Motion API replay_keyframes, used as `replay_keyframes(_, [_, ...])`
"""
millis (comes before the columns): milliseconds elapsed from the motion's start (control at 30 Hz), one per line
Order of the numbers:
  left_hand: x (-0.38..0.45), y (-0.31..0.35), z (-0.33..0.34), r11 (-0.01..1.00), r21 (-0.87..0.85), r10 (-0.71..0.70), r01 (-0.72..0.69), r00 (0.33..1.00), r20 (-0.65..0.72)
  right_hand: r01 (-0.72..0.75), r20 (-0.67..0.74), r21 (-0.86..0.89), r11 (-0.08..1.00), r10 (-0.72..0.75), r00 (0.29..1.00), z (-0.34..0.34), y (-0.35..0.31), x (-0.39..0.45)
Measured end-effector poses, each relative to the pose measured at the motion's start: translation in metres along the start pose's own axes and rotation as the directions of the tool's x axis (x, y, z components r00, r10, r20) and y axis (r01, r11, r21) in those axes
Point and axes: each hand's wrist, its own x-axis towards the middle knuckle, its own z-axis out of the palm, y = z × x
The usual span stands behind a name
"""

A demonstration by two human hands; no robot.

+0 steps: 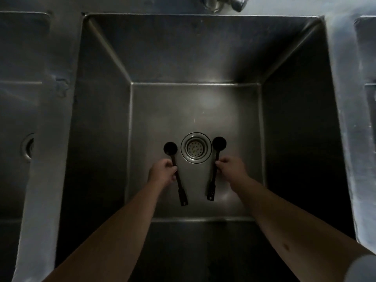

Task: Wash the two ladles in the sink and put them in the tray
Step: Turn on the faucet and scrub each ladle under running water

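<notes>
Reaching down into the deep, dull stainless-steel sink [195, 58], I have my left hand [162, 171] closed in a grip around the thin handle of one small black round-bowled ladle [176, 171] and my right hand [231, 168] closed likewise on the second black ladle [215, 167], one either side of the round perforated metal drain [194, 147]. I judge this the pick-up before washing; next they need lifting toward the chrome tap [238, 3], where no water shows, and I see no tray.
</notes>
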Motion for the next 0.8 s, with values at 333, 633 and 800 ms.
replay_keyframes(333, [0.019, -0.014, 0.015, 0.998, -0.059, -0.006, 0.002, 0.997, -0.073, -0.09, 0.007, -0.022, 0.996, 0.09, 0.996, 0.009, 0.016, 0.022])
replay_keyframes(633, [-0.011, 0.026, -0.019, 0.993, 0.114, 0.05, -0.029, 0.981, -0.188, 0.004, -0.019, -0.253, 0.967, -0.009, 1.0, -0.043, -0.033, -0.018])
replay_keyframes(800, [-0.062, 0.137, -0.057, 0.955, 0.088, 0.296, -0.284, 0.938, -0.179, 0.219, -0.156, -0.116, 0.969, -0.236, 0.959, -0.11, -0.143, -0.05])
